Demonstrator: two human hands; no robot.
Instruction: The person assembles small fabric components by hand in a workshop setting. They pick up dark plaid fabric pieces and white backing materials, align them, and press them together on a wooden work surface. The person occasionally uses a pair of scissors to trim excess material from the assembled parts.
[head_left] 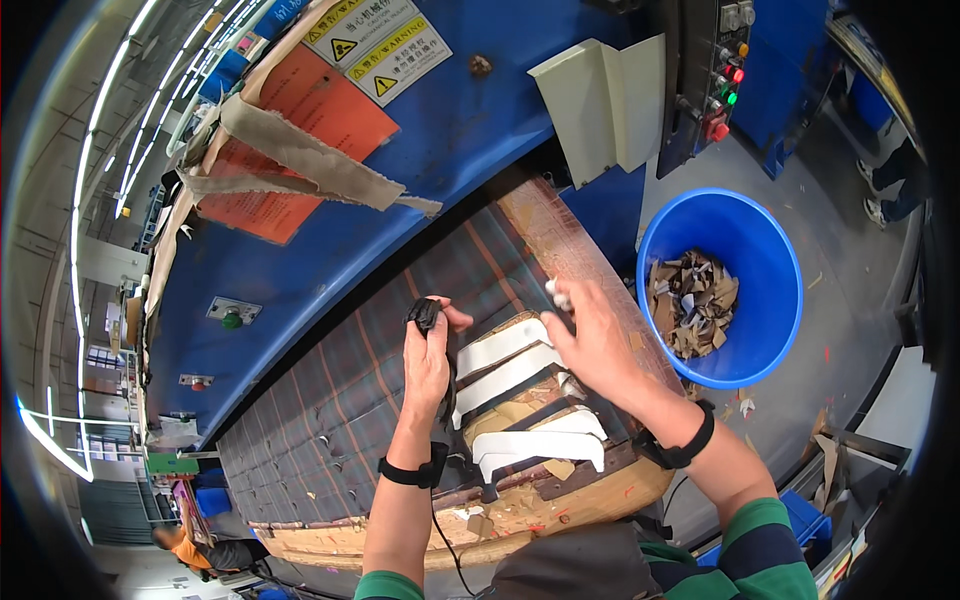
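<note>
My left hand [428, 360] is closed around a bundle of thin black pieces [424, 316], its thumb pressed against them. To the right, my right hand [600, 345] is above the edge of the work board, with a small white scrap [558, 293] at its curled fingertips; how it is gripped is partly hidden. Between and below the hands lie several white curved strips [505, 385], side by side with brown and dark offcuts [515, 410] between them. Plaid cloth [350, 370] covers the board underneath.
A blue machine body [420, 150] overhangs the board's far side. A blue bin [720, 370] with brown and white scraps stands at the right. A control panel [715, 90] with lit buttons is beyond it. The board's wooden near edge [400, 545] carries loose offcuts.
</note>
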